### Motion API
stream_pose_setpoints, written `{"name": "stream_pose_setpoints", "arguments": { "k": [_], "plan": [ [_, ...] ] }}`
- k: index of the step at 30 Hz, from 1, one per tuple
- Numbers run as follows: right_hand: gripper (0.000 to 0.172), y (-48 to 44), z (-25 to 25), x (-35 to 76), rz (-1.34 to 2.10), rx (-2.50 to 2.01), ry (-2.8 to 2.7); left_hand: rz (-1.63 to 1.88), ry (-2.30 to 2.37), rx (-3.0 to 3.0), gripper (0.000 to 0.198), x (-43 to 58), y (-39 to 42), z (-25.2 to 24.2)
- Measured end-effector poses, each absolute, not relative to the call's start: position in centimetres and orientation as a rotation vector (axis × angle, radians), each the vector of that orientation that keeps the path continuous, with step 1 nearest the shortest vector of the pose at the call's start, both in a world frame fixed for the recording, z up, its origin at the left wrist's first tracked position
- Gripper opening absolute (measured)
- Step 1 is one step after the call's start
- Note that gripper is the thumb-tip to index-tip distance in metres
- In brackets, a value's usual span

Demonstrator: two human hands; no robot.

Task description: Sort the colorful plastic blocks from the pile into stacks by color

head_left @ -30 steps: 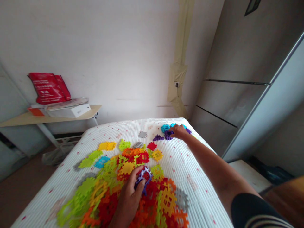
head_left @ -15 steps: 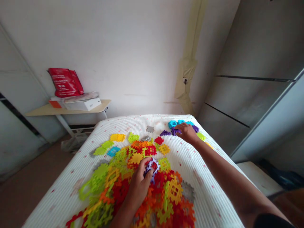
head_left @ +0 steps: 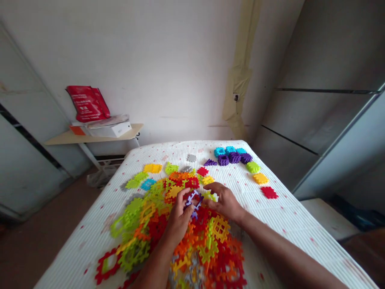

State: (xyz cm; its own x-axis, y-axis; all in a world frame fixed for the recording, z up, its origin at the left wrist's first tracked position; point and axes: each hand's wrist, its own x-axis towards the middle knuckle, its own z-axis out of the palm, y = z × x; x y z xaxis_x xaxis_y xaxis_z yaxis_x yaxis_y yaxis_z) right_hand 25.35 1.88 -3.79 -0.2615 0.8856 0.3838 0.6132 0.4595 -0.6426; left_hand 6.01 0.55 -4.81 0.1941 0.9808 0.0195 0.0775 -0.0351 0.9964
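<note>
My left hand (head_left: 179, 216) is closed on purple frame-shaped pieces (head_left: 195, 199) over a heap of coloured plastic pieces (head_left: 156, 228). Just right of them is my right hand (head_left: 221, 200), its thumb and fingers apart and curved toward the purple pieces; nothing shows between them. Whether its fingertips touch the purple pieces is unclear. The heap mixes red, orange, yellow, green and grey pieces with notched edges. Farther back at the right stand purple stacks (head_left: 234, 157) in front of blue stacks (head_left: 230, 149). A few purple pieces (head_left: 210, 162) lie left of them.
Green (head_left: 253, 167), yellow (head_left: 260, 178) and red (head_left: 269, 192) pieces line the right side of the bed-like surface (head_left: 288, 224). A grey piece (head_left: 191, 157) lies near the back. A side table (head_left: 66, 137) at the left holds a red bag (head_left: 88, 103). Grey cabinets stand right.
My right hand has come back from the purple stacks to beside my left hand. The stacks it partly covered now show fully. The camera view has shifted slightly.
</note>
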Motion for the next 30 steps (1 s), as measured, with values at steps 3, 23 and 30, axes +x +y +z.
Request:
{"name": "stream_pose_setpoints", "arguments": {
  "k": [3, 23, 30],
  "plan": [
    [0.048, 0.9, -3.7, 24.1, 0.358, -1.277, -2.099, 1.046, 1.110, 1.382, 0.047, 5.9, 0.6, -5.1],
    [0.043, 2.0, -3.9, 27.0, 0.115, -1.440, -2.149, 1.021, 1.150, 1.465, 0.038, 5.9, 1.0, -5.7],
    [0.043, 3.9, -4.5, 32.2, 0.054, -1.648, -2.178, 1.054, 1.206, 1.437, 0.030, 6.1, 1.2, -6.0]
  ]
}}
